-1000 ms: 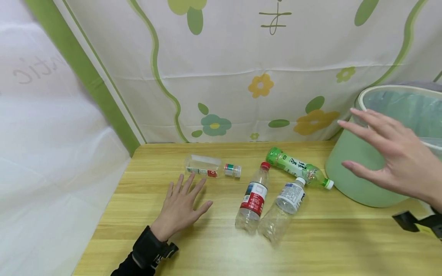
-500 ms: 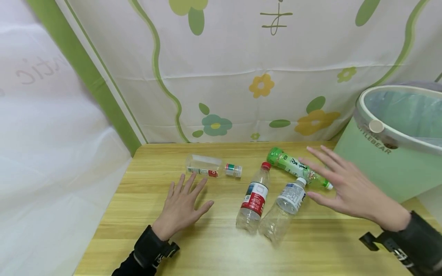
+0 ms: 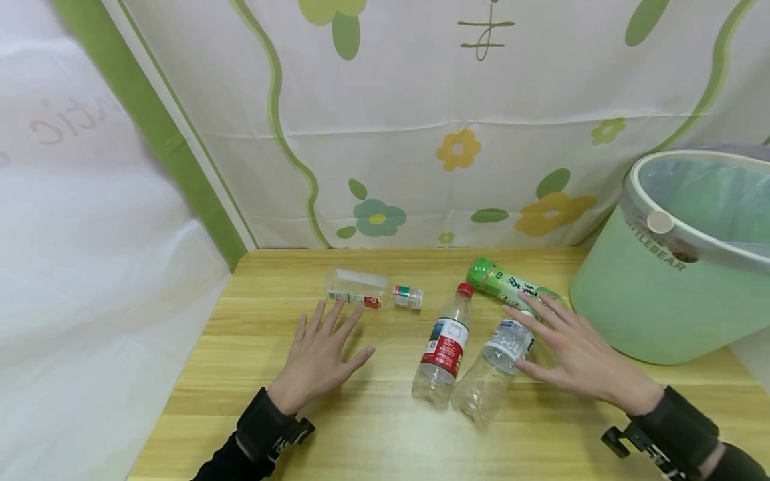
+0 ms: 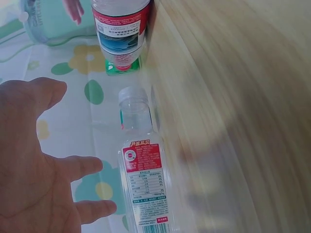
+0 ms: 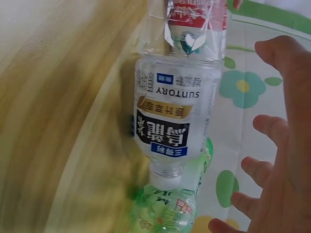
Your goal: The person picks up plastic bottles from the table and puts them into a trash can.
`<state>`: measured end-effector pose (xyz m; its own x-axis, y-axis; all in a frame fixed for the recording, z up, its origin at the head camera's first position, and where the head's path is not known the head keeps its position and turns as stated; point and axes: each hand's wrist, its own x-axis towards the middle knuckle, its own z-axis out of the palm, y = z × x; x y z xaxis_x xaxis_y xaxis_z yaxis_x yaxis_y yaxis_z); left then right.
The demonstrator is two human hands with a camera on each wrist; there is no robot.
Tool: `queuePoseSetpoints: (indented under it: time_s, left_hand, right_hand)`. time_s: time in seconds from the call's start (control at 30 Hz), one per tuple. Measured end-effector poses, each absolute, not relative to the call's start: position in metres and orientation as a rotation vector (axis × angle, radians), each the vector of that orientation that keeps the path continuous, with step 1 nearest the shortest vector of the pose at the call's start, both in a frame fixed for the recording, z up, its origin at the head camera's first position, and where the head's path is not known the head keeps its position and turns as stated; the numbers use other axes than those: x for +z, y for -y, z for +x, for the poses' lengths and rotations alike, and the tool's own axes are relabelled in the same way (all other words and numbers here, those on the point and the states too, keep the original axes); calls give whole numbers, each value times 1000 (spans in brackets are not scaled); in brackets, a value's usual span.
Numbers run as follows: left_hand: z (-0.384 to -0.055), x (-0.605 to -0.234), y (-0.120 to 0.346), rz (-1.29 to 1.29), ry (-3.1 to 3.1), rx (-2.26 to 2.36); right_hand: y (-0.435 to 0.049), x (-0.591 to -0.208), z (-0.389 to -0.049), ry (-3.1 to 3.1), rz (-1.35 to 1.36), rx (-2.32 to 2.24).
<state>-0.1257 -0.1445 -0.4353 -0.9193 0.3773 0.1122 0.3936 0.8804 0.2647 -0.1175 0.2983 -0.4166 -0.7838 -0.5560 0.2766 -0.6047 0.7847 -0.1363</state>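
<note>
My left hand [image 3: 321, 364], fingers spread, is just in front of a clear bottle [image 3: 357, 288] lying on its side; in the left wrist view a gap shows between the hand and that bottle [image 4: 145, 184]. My right hand [image 3: 580, 351] hovers with spread fingers over the clear bottle with a white label [image 3: 508, 344]. The right wrist view shows this Suntory bottle [image 5: 170, 107] apart from the fingers. Behind it lies a green-labelled bottle [image 3: 496, 279], partly hidden by the right hand. A red-capped bottle with a red label [image 3: 444, 351] lies between the hands. Both hands hold nothing.
A light green bin [image 3: 637, 300] with a pale rim and a bag liner stands at the right. The bottles lie on a wooden table [image 3: 252, 334]. A white flower-printed cloth [image 3: 409, 174] hangs behind the table's far edge.
My right hand has moved left and down, from in front of the bin to over the white-labelled bottle. My left hand and the bottles have stayed in place.
</note>
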Motion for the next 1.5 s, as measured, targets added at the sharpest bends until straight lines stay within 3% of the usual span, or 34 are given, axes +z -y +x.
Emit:
queuePoseSetpoints:
  time_s: [0.77, 1.5]
  left_hand:
    - [-135, -430, 142, -692, 2956, -406]
    - [-201, -419, 146, -879, 3034, -484]
  right_hand:
    - [-299, -430, -112, 2800, 863, 349]
    - [-296, -429, -112, 2794, 871, 363]
